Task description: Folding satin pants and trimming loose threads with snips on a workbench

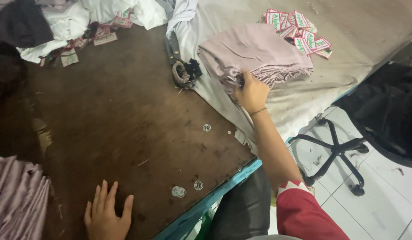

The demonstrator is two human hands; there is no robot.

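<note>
Your right hand (251, 94) pinches into the near edge of the folded mauve fabric stack (254, 55), fingers curled among its layers. The stack's long axis runs across the grey cloth (348, 40), scissors (181, 66) just left of it and paper tags (299, 33) behind. Your left hand (107, 216) lies spread flat on the brown table (117, 120), well away from the stack, with bare tabletop between.

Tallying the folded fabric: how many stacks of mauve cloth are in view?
2. One stack of mauve cloth lies on the grey sheet under the right hand; another stack sits at the lower left edge, partly cut off. More may lie out of frame.
</note>
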